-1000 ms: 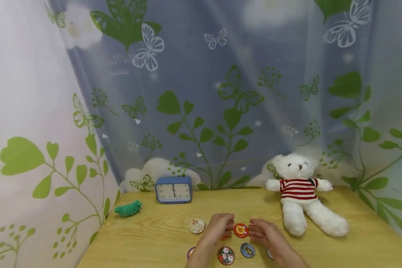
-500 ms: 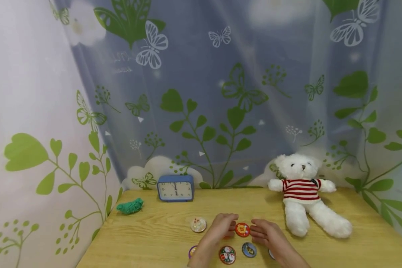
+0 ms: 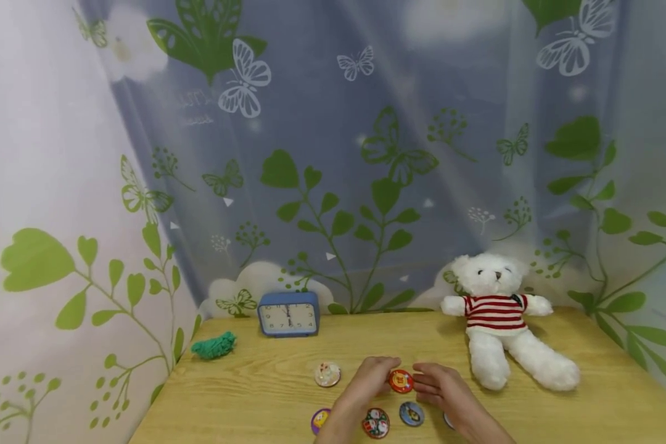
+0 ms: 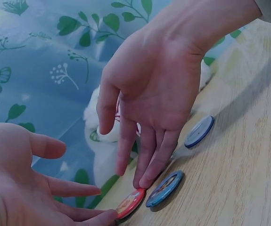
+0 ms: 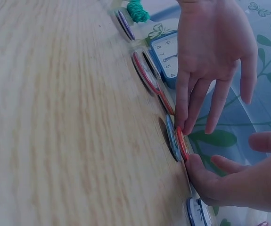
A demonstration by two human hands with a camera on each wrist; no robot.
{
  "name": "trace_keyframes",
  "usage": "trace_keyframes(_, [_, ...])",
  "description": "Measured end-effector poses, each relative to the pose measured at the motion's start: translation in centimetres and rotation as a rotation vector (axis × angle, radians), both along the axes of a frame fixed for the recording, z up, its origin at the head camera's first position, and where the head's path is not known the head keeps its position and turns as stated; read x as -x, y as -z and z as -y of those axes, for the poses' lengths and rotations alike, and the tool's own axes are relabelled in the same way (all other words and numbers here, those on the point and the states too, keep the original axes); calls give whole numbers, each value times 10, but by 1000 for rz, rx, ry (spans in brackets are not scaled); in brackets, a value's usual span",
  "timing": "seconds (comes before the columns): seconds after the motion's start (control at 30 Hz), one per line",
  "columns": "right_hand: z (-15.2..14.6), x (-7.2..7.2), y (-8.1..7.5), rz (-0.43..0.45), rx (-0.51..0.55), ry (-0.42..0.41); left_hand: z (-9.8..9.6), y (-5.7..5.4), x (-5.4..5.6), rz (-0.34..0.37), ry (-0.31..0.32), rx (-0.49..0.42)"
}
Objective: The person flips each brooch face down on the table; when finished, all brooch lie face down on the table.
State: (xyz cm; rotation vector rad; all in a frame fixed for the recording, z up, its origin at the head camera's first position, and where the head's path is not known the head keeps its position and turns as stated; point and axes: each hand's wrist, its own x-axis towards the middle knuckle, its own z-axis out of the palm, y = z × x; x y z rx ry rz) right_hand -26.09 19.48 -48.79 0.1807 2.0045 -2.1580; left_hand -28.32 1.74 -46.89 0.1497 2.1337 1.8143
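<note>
A round red badge [image 3: 401, 381] with a gold centre lies on the wooden table between both hands. My left hand [image 3: 366, 385] touches its left edge with extended fingertips. On the opposite side, the straight fingers of my right hand [image 3: 448, 393] reach the badge's right edge; the left wrist view shows those fingertips [image 4: 147, 181] against it. Just nearer to me are a blue badge [image 3: 411, 414] and a red-rimmed badge with white figures [image 3: 376, 423]. Another red edge [image 5: 166, 102] shows in the right wrist view; from the head, the left hand hides it.
A whitish badge [image 3: 327, 374] and a purple-and-yellow badge [image 3: 320, 420] lie to the left; a pale badge [image 4: 200, 132] is partly under the right forearm in the head view. Behind stand a blue clock [image 3: 288, 314], a green bundle [image 3: 214, 346] and a white teddy bear [image 3: 496, 320].
My left hand has shifted slightly right and now meets the red badge's edge, uncovering more of the purple-and-yellow badge. The right hand has hardly moved.
</note>
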Motion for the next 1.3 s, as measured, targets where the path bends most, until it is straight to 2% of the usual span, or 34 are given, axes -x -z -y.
trace_keyframes(0.23, [0,1,-1,18,9,-18,-1,5,2,-58,-42,-38])
trace_keyframes(0.47, [2,0,0,16,10,-9,-6,18,1,-164,-30,-25])
trace_keyframes(0.8, [1,-1,1,-11,-1,-37,-12,24,-2,-223,-44,-52])
trace_keyframes(1.03, [0,-1,3,-33,-21,-58,-13,27,-4,-225,-96,-40])
trace_keyframes(1.3, [5,-2,5,-73,-39,75,-10,27,2,-183,-129,-113])
